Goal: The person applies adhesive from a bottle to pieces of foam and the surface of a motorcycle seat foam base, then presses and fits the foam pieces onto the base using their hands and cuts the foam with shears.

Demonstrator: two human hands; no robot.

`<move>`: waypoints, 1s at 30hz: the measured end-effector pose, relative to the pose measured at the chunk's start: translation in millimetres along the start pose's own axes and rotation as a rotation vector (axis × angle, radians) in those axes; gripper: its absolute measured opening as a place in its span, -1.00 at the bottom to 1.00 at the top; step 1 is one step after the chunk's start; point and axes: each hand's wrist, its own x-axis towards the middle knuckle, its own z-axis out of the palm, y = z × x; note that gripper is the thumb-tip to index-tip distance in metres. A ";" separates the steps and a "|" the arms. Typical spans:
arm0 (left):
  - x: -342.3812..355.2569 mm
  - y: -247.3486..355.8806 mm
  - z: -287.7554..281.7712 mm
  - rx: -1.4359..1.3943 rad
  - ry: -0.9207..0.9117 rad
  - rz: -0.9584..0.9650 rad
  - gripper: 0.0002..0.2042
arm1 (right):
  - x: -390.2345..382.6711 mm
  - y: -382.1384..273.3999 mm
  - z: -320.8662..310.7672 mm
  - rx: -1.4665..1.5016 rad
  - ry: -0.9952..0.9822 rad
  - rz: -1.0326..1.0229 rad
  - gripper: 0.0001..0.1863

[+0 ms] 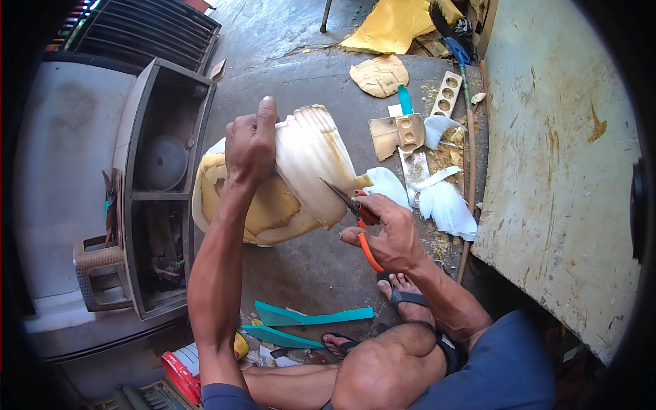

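Here the big cream foam shell point(301, 178) stands tilted on the concrete floor point(307, 273), the left hand point(250, 147) clamped over its top edge to steady it. Below that grip, the right hand point(389, 236) squeezes orange-handled shears point(355, 213), blades biting the shell's lower rim.

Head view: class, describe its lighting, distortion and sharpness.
Head view: daylight lights the pale foam-backed moulded shell evenly; dark vignette rings the corners; fisheye bends the weathered board's edge; the left hand and the right hand with orange-handled scissors look sharp.
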 end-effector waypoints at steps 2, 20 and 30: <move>-5.4 3.5 5.1 0.013 -0.028 -0.005 -0.32 | -1.8 2.5 -15.5 -0.099 -0.152 0.068 -0.41; -50.4 15.9 41.4 0.128 -0.134 0.085 -0.39 | -19.4 -10.3 -50.3 -0.208 -0.182 0.242 -0.51; -90.8 22.6 51.6 -0.027 -0.030 0.231 -0.55 | -27.9 -28.1 -74.9 -0.315 -0.309 0.336 -0.53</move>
